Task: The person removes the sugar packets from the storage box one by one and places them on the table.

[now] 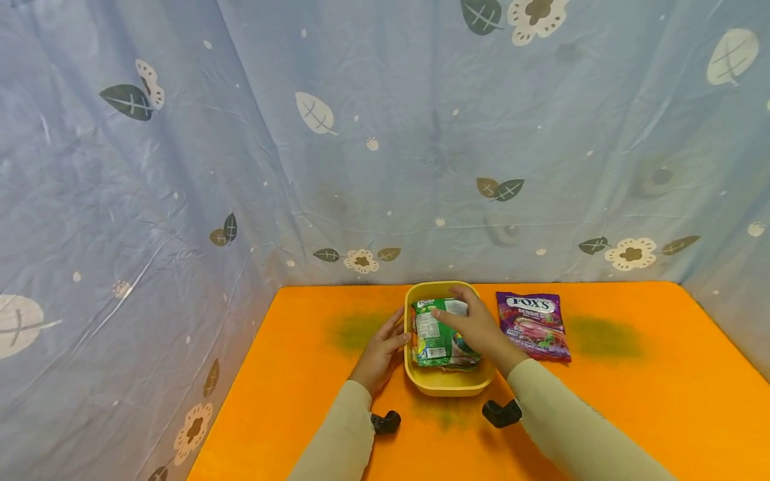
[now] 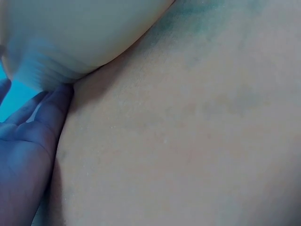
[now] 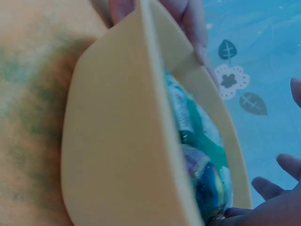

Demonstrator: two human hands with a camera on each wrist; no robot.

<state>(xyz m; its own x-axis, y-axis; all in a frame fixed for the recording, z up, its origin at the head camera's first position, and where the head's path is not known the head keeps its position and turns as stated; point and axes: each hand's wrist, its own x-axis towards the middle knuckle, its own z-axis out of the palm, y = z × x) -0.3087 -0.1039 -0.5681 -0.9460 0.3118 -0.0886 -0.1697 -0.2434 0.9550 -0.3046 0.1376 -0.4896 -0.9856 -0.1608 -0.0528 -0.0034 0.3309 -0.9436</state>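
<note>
L hand (image 1: 377, 355) w/ fingers relaxed, touching the side of the yellow tub (image 1: 450, 391), which sits btwn both hands on the orange surface (image 1: 650, 414). R hand (image 1: 475, 325) released, fingers spread over the green pkt (image 1: 428, 334) in the tub. Purple FOX'S bag (image 1: 532, 327) lies just R of R hand.

Green packet (image 1: 437, 339) partly hidden

Bright, even head view, dimmer bluish wrist views, tub (image 3: 113, 132) blurred in right one
</note>
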